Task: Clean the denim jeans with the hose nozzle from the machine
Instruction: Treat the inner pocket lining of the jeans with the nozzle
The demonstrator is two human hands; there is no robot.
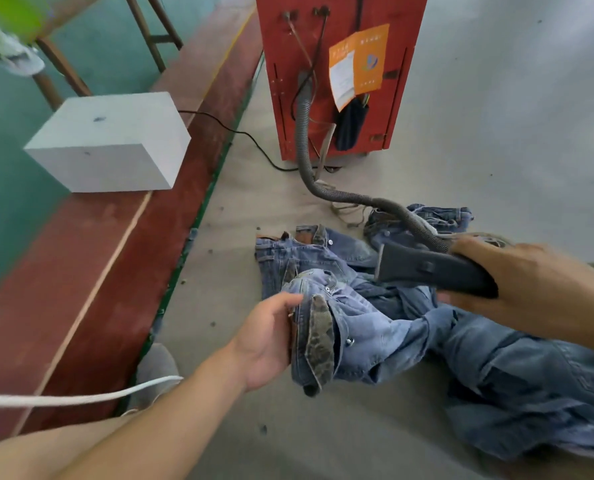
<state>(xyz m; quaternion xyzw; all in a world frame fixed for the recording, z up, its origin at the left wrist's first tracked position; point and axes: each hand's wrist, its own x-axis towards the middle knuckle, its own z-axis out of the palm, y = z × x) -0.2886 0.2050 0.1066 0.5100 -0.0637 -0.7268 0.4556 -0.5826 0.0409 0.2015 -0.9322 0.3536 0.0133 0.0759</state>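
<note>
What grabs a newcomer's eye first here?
The red machine at top centre, its grey ribbed hose snaking down to the dark nozzle gripped by the right hand. Below it, blue denim jeans lie crumpled on the floor, the left hand holding their waistband.

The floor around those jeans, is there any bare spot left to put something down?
Yes: bare grey floor stretches right of the red machine, and more lies in front of the jeans, beside the left hand. It is crowded between machine and jeans, where the hose snakes to the nozzle held by the right hand.
</note>
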